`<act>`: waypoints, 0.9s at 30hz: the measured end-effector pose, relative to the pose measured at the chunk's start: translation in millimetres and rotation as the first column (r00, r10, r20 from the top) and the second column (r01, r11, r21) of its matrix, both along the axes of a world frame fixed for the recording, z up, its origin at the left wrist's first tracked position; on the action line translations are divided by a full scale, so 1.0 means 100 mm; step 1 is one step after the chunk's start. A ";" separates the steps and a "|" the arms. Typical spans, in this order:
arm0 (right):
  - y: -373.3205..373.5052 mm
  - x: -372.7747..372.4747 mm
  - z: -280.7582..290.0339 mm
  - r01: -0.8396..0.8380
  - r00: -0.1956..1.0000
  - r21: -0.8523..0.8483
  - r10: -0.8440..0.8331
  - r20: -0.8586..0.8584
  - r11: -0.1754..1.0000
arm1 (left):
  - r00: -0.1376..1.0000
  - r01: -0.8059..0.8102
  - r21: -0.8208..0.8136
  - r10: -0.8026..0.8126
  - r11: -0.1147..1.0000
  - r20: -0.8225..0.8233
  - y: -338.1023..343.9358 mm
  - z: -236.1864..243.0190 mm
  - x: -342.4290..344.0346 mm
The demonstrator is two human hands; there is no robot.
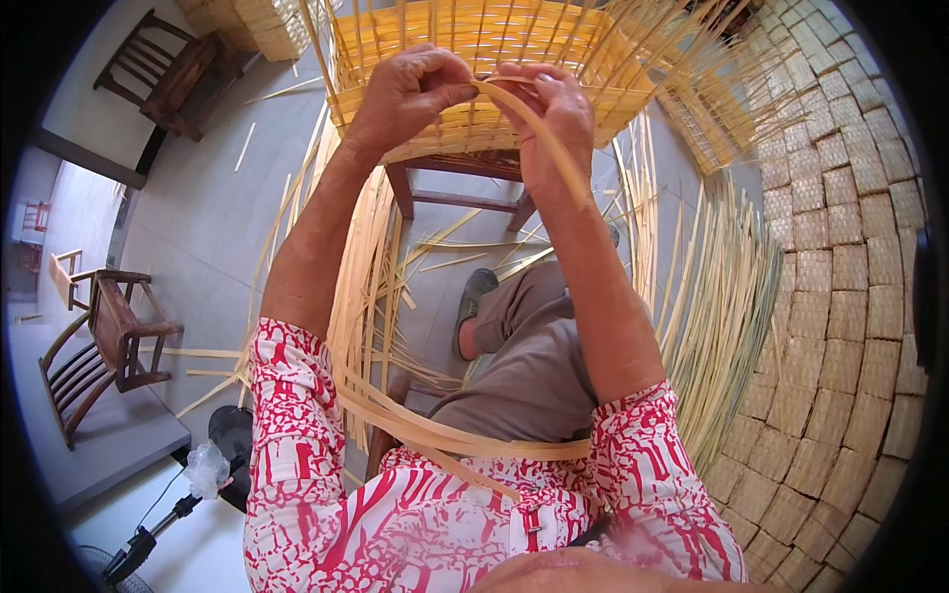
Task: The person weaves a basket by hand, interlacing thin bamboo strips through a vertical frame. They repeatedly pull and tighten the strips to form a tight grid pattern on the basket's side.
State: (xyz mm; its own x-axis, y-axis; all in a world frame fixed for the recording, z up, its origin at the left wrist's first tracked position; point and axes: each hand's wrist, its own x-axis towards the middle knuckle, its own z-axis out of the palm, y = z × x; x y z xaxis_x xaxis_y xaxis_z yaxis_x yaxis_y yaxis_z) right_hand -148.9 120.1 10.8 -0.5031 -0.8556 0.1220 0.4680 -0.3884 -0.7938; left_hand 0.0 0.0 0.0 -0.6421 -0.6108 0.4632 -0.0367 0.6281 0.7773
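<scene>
Both of my hands meet at the near rim of a yellow woven bamboo basket (455, 128), which rests on a dark wooden stool (460, 198). My left hand (413, 94) pinches a pale bamboo strip (539, 128) between thumb and fingers. Curled round the same strip is my right hand (554, 109), whose fingertips nearly touch the left ones. From there the strip's loose end hangs down over my right wrist. Upright stakes rise from the basket's walls. More long bamboo strips (465, 445) lie across my lap.
Bundles of split bamboo (717, 296) lie on the grey floor to the right, beside a tall wall of stacked woven pieces (830, 267). Another yellow basket (707, 114) stands at the far right. Wooden chairs (119, 331) are on the left, near a black stand (158, 529).
</scene>
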 end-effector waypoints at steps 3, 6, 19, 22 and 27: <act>0.06 0.06 0.04 0.013 0.875 0.028 -0.024 0.484 1.000 | 0.995 -0.070 0.035 0.073 0.997 -0.069 -0.03 -0.02 -0.06; 0.10 0.08 -0.01 -0.008 0.829 0.041 -0.016 0.560 0.999 | 0.968 -0.249 -0.098 0.252 0.963 0.016 0.14 0.05 -0.15; 0.18 -0.56 -0.06 -0.022 0.997 0.086 0.029 -0.072 0.996 | 0.905 -0.333 -0.620 0.424 0.710 -0.001 0.25 -0.20 -0.19; 0.27 -0.77 -0.21 -0.013 0.999 0.149 0.005 0.054 0.989 | 0.909 -0.313 -0.617 0.417 0.722 0.027 0.18 -0.25 -0.21; 0.35 -0.62 -0.14 0.075 0.962 0.243 -0.006 -0.272 0.967 | 0.888 -0.327 -0.632 0.458 0.703 0.050 0.12 -0.19 -0.19</act>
State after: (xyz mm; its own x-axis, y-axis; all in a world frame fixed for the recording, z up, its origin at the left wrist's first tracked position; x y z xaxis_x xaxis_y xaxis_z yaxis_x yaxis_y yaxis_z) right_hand -210.9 155.0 -3.4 -0.5162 -0.8554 0.0428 0.2134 -0.1769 -0.9608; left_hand -18.9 11.7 -18.9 -0.5209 -0.4711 0.7119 -0.4899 0.8479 0.2027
